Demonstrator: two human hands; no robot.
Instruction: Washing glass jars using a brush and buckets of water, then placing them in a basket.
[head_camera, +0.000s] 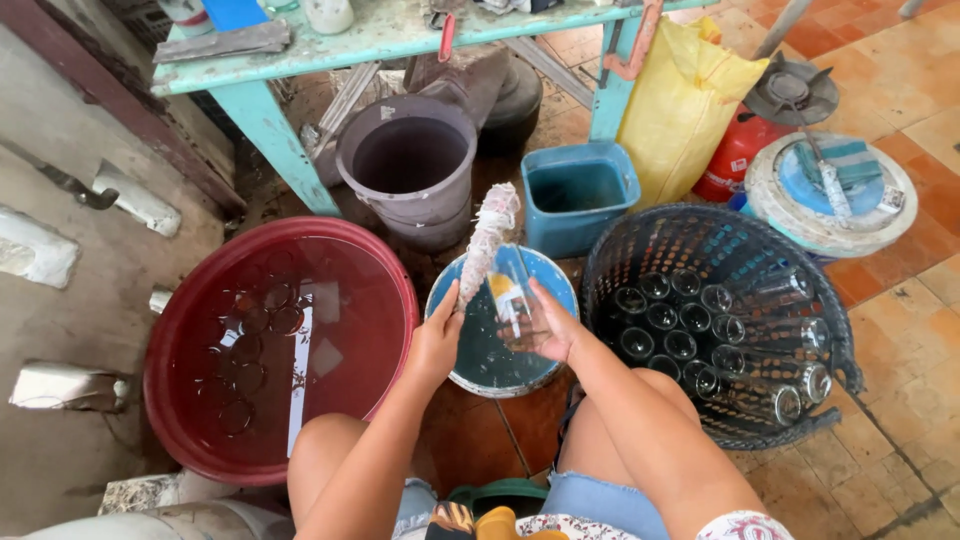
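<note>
My left hand (437, 340) grips the handle of a worn, whitish bottle brush (488, 235) that points up and away. My right hand (553, 325) holds a clear glass (515, 300) with a yellow and dark label, tilted above a small blue-rimmed basin (450, 375) of water. To the left stands a large red tub (180, 400) filled with water, with several glasses sunk in it. On the right a dark woven basket (610, 255) holds several clear glasses standing upright.
A grey bucket (410, 165) and a blue square tub (577, 195) stand behind the basin, under a pale green table (260, 110). A yellow sack (680, 100), a red gas cylinder (735, 150) with a burner and a round white lid (830, 190) lie at the right.
</note>
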